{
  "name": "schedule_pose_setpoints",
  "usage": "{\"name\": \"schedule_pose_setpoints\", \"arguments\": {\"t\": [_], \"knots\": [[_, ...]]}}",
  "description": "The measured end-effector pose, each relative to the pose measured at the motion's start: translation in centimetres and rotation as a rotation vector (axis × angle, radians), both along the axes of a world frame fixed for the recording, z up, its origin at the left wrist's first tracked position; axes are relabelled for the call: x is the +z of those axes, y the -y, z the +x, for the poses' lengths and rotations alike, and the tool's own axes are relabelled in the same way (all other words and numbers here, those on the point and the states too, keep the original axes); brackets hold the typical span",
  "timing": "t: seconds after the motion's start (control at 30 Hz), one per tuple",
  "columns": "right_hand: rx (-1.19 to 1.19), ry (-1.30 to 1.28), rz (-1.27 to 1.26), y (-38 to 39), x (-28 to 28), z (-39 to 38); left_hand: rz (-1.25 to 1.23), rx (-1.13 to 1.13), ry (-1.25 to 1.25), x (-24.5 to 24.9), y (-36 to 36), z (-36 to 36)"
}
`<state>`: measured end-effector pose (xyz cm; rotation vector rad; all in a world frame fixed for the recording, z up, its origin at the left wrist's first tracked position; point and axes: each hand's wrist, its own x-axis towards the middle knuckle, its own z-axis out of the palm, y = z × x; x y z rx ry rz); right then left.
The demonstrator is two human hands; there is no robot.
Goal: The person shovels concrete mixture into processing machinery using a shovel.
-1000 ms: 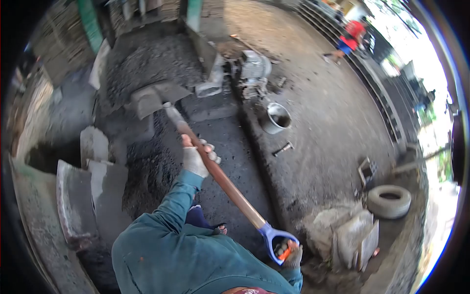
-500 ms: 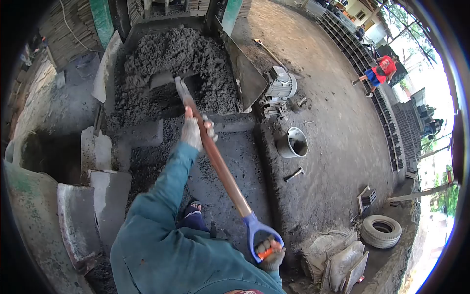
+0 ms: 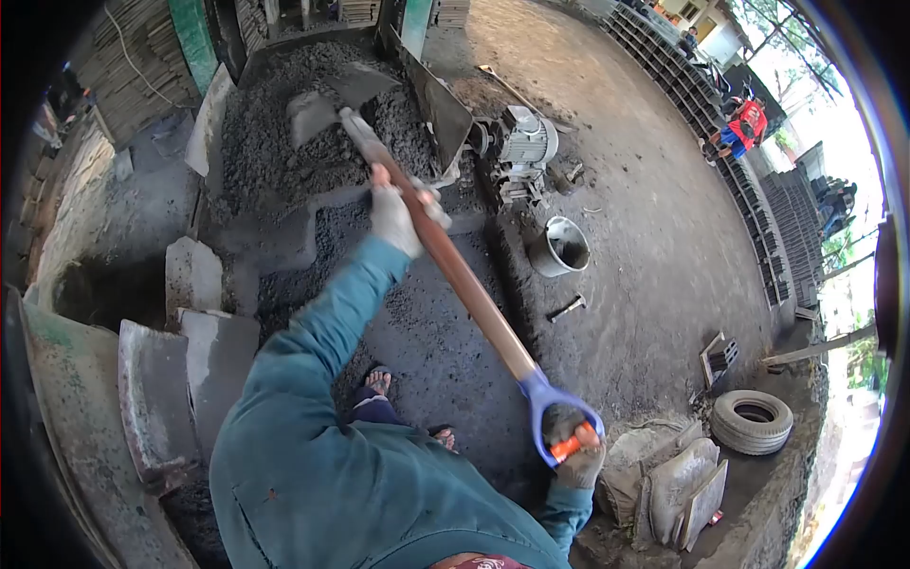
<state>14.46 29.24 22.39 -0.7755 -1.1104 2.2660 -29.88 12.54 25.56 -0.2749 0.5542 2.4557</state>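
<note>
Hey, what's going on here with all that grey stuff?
A person in a teal sleeve holds a shovel with both hands. The left hand grips the wooden shaft, and the right hand grips the blue handle at its end. The blade is at a heap of dark grey mix inside a bin. A metal bucket and a motor stand to the right.
</note>
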Motion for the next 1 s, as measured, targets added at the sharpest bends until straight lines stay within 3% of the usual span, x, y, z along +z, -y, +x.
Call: {"name": "schedule_pose_setpoints", "arguments": {"t": [0.13,0.23,0.33,0.4,0.47,0.53,0.6,0.7,0.77,0.87,0.93,1.0], "knots": [[-0.241,0.223,-0.060,-4.0,-4.3,13.3,0.158,-0.145,0.012,-1.2,-4.7,11.8],[-0.157,0.212,-0.171,-4.8,-3.1,19.8,0.146,-0.180,0.092,-3.5,-6.6,16.5],[-0.113,0.185,-0.218,-2.0,1.3,16.8,0.034,-0.157,0.181,-4.5,-6.3,15.3],[-0.218,0.275,-0.297,0.2,0.6,12.1,-0.023,-0.170,0.125,-5.5,-5.3,9.9],[-0.089,0.066,-0.415,2.4,0.1,5.3,-0.105,-0.147,0.061,-6.6,-3.8,3.6],[-0.098,0.182,-0.260,5.0,0.1,-1.6,-0.202,-0.115,0.011,-7.1,-2.4,-3.0],[0.005,0.023,-0.385,6.6,-1.7,-7.7,-0.243,-0.077,-0.026,-8.0,-0.7,-10.3],[-0.013,0.040,-0.225,9.6,-1.0,-19.4,-0.301,-0.039,-0.051,-8.2,2.1,-21.4],[0.296,-0.007,-0.021,8.0,0.9,-22.8,-0.488,0.095,-0.112,-9.5,1.7,-27.2],[0.151,-0.018,-0.030,5.9,6.8,-20.5,-0.394,0.021,-0.059,-3.8,0.6,-23.1],[0.109,-0.148,0.190,3.2,10.1,-13.5,-0.094,-0.085,-0.044,0.5,0.7,-14.4],[-0.145,-0.091,0.597,-1.8,10.1,-4.8,0.105,-0.162,0.006,3.7,0.6,-7.0]]}}
